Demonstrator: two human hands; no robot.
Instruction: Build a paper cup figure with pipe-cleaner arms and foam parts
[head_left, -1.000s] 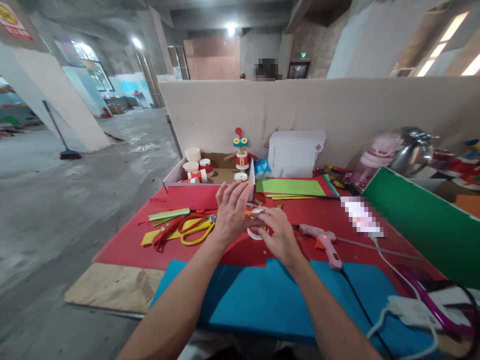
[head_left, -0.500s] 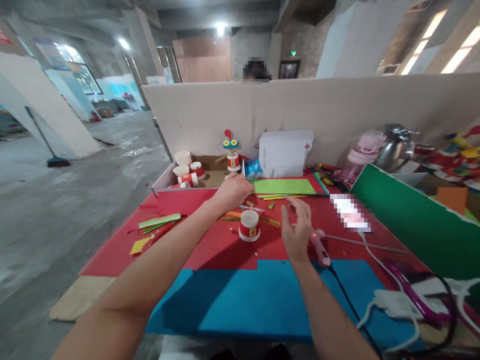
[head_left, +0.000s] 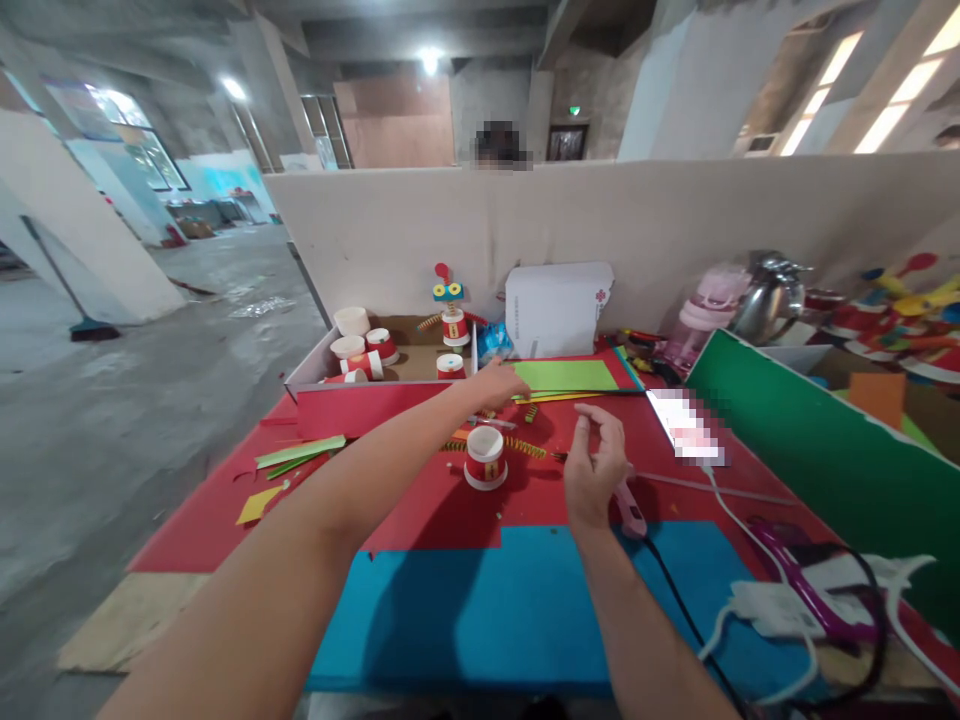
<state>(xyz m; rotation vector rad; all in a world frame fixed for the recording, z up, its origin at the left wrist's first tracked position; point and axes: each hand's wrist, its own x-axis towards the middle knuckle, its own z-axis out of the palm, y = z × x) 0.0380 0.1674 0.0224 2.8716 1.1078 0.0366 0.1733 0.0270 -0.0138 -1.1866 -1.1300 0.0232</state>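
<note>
Head view: left hand (head_left: pixel 501 383), grip unclear, meets left edge of green sheet (head_left: pixel 571 375); right hand (head_left: pixel 596 468) hovers half-curled beside cup (head_left: pixel 485 458).

I see a bare concrete floor (head_left: pixel 112 420) to the left, a white pillar (head_left: pixel 75 240), bright windows (head_left: pixel 124 145) behind it, a beige partition (head_left: pixel 675 220) backing the counter (head_left: pixel 105 625), and a ceiling lamp (head_left: pixel 429 60) glowing overhead.

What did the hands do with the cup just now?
Both hands let go of the cup. The left hand reached forward toward the green paper; the right hand moved right, over the glue gun. Green paper and glue gun stayed put.
</note>
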